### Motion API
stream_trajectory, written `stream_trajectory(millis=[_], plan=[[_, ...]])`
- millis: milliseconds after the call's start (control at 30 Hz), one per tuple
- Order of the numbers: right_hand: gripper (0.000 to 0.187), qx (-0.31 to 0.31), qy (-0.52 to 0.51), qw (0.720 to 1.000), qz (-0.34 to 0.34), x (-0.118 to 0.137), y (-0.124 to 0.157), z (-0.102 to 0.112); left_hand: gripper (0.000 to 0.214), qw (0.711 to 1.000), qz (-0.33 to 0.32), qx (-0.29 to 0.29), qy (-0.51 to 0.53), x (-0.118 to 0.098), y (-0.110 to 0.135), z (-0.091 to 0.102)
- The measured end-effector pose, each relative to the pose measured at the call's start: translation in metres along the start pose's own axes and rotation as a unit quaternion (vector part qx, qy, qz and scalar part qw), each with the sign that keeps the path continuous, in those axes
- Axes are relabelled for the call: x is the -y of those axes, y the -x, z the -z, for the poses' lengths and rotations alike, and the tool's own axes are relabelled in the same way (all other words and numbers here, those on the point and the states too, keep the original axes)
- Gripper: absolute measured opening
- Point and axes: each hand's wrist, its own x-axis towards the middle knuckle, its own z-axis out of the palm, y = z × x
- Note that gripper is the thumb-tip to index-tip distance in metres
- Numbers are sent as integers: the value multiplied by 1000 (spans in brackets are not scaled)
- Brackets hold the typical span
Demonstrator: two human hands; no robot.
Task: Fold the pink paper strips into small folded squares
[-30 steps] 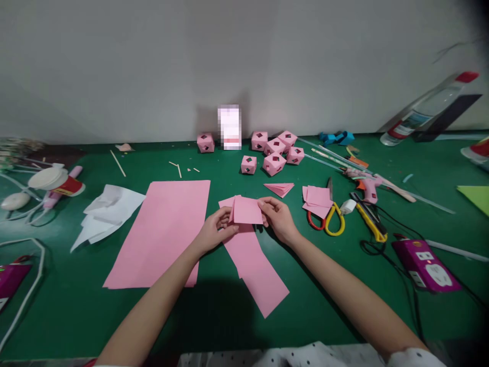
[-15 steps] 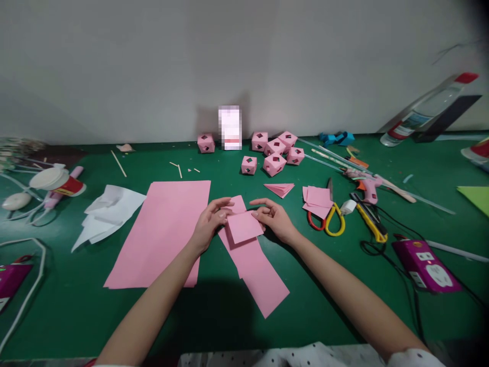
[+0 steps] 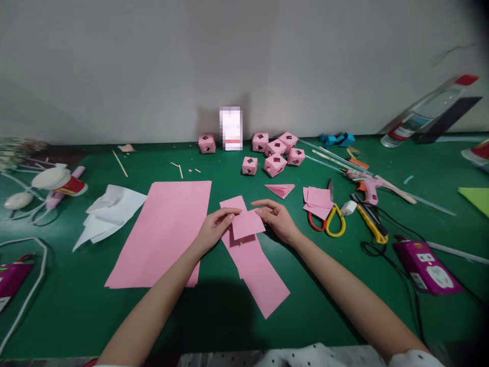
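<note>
A clear bottle point(image 3: 420, 117) with a red cap is over at the right, a white-and-red cup point(image 3: 63, 181) at the left; I can't make out what either holds. Pink paper boxes point(image 3: 275, 165) with cut holes sit near the grey wall point(image 3: 133, 66). On the green table point(image 3: 317, 316), large pink sheets point(image 3: 164, 229) lie left of pink strips point(image 3: 263, 285). Above those strips, the person's left hand point(image 3: 216, 228) and right hand point(image 3: 277, 219), fingers nearly closed, pinch a small pink paper point(image 3: 248, 225) at opposite edges.
</note>
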Motion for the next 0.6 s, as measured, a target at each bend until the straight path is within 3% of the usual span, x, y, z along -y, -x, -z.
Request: stream_trajectory(millis=[167,333,533,600], plan=[[27,-16,-31,999,-7,-2,-1,0,35,1000,-10,16,-17,-1,0,1],[28,-43,-69,996,-22,-3,-3,1,40,997,-63,49,-18,4,0,2],[30,-38,-52,998,-25,-2,-3,0,83,989,-124,65,-46,9,3,1],[31,-45,-51,997,-24,-2,-3,0,84,987,-128,70,-69,6,4,0]])
